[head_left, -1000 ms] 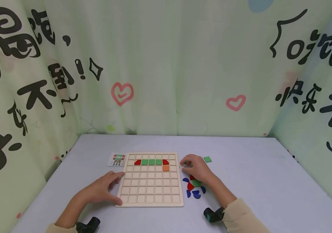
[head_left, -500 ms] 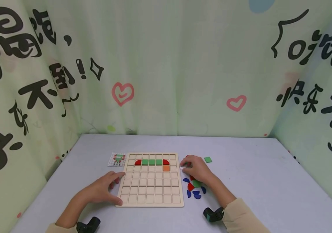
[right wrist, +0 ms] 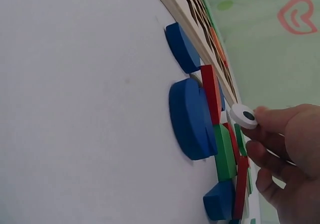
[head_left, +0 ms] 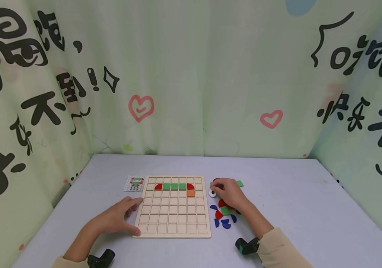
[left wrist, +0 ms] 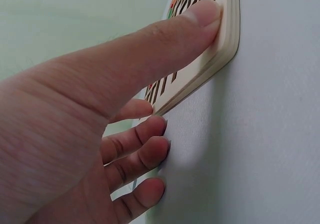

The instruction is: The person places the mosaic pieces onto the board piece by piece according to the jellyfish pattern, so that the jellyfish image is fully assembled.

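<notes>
Steadying the board: the left hand lies spread at the near left corner, thumb pressing on the top face, index fingertip at the left edge, other fingers loosely bent

Pinching the eye disc: the right hand has it between thumb and a fingertip, just beside the board's right edge

Good handling: a light hold on the disc's rim should leave its dark centre unrubbed; gentle thumb pressure is probably enough to stop the board sliding on the table, and the fingers do best clear of the crowded pieces

Disc shape: small, round, flat, white with a black spot

Blue pieces: thick, matt, curved on one side, scattered right of the board

Red piece and green piece: the rounded red piece and the straight-sided green piece lie close together among the blue ones

Board material: pale smooth wood, layered edge, rounded corners, a grid of square cells

Orange square: seated under the right end of the coloured row, which is green with rounded red ends

Picture card: thin, gridded, beside the board's far left corner

Curtain: pale green cloth, softly folded, behind the table
</notes>
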A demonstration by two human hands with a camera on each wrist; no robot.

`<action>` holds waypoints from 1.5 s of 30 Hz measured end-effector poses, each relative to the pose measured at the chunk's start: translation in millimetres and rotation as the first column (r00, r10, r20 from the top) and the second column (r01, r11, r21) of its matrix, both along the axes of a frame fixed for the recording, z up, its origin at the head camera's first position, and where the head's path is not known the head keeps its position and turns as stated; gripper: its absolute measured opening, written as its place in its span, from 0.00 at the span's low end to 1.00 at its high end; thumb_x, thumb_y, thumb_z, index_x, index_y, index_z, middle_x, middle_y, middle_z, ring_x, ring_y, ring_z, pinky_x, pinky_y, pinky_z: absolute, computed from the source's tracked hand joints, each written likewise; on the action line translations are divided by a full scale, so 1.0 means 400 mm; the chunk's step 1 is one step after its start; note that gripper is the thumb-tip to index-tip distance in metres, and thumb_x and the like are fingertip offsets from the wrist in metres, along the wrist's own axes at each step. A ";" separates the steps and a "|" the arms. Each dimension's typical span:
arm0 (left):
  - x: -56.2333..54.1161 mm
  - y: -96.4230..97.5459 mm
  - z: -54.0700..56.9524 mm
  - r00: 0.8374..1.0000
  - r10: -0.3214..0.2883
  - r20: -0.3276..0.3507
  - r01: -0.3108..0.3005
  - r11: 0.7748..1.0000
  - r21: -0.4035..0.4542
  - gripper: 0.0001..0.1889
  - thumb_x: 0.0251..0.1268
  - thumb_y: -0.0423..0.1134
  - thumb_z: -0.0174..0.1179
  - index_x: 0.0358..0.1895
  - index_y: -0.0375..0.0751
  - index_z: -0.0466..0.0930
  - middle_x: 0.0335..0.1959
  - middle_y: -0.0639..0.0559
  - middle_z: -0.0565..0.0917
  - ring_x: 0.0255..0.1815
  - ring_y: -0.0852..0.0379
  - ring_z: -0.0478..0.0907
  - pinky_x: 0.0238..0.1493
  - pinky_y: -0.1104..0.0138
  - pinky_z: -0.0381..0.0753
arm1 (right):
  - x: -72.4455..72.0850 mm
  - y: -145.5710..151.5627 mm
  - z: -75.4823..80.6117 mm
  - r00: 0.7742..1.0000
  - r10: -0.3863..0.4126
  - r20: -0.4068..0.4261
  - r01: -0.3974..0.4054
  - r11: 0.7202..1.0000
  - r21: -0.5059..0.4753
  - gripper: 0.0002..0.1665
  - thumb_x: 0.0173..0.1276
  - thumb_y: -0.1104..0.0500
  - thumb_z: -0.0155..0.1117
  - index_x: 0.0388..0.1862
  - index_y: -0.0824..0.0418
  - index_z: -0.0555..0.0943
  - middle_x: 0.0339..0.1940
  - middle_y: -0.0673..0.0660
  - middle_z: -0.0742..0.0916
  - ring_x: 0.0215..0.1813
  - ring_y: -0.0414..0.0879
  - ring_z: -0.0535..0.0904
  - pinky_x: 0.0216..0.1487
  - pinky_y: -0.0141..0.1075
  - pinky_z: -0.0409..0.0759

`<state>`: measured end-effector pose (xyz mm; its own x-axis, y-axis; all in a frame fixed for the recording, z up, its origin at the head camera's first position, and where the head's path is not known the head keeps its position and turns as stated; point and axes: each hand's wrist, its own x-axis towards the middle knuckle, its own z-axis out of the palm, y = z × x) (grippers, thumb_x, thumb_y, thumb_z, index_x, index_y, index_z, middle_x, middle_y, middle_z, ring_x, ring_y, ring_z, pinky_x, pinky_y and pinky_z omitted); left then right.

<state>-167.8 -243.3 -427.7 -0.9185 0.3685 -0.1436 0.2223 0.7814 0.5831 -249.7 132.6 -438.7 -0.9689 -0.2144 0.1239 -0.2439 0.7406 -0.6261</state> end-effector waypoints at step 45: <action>0.000 -0.002 0.002 1.000 -0.006 -0.014 0.006 1.000 -0.002 0.51 0.38 0.55 0.78 0.69 0.40 0.65 0.43 0.55 0.71 0.39 0.59 0.66 0.37 0.70 0.68 | 0.003 0.006 0.003 0.996 0.064 0.065 -0.069 0.994 0.082 0.14 0.56 0.60 0.74 0.42 0.52 0.85 0.34 0.48 0.81 0.33 0.43 0.70 0.29 0.29 0.72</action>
<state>-167.9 -244.0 -427.1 -0.9181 0.3739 -0.1314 0.2351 0.7808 0.5788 -248.4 135.0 -437.5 -0.9574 -0.2856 0.0431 -0.2571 0.7745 -0.5780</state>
